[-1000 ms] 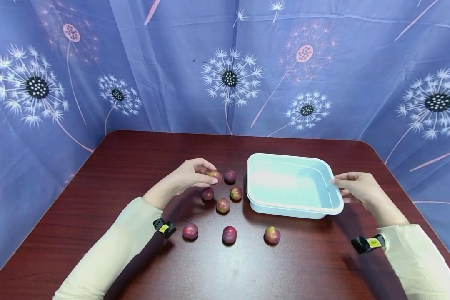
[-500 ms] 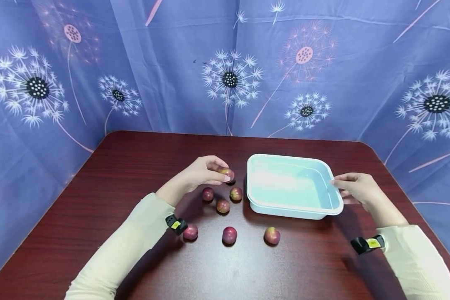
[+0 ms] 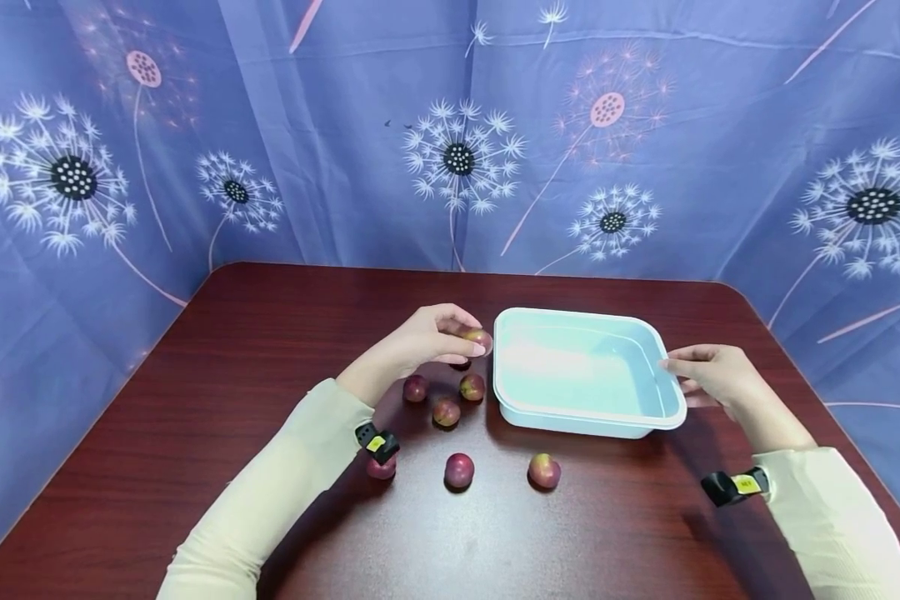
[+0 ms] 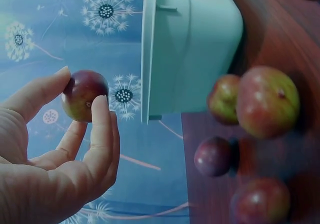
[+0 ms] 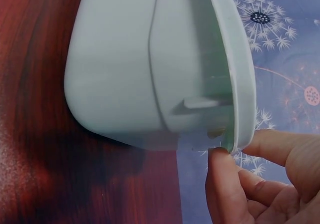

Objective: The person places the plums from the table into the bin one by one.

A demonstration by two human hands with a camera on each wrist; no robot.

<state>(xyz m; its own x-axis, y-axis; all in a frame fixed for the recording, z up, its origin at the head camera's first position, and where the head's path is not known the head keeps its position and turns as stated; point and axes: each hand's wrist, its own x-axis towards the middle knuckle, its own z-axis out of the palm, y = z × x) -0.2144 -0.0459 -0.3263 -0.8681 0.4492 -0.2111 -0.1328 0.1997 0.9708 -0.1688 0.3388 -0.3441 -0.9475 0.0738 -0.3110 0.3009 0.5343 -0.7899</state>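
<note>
My left hand (image 3: 437,340) pinches a red and yellow-green plum (image 3: 479,340) between thumb and fingertips, right at the left rim of a pale blue plastic tub (image 3: 570,421). In the left wrist view this plum (image 4: 86,95) appears raised, level with the tub's rim (image 4: 148,59). My right hand (image 3: 716,379) grips the tub's right rim, thumb on one side and fingers beneath; the right wrist view shows the rim (image 5: 242,84) between thumb and fingers. Inside, the tub shows only its bare floor. Below my left hand lie several plums, one (image 3: 472,387) close to the tub.
Nearer the front edge, a plum (image 3: 459,471) and another plum (image 3: 544,472) rest on the dark red wooden table (image 3: 307,300). One plum (image 3: 381,467) is partly hidden behind the left wrist camera. A blue dandelion-print curtain (image 3: 345,125) surrounds the table's back and sides.
My left hand has carried the plum rightward and slightly up, from over the other plums to the tub's left rim. My right hand and the tub have stayed in place.
</note>
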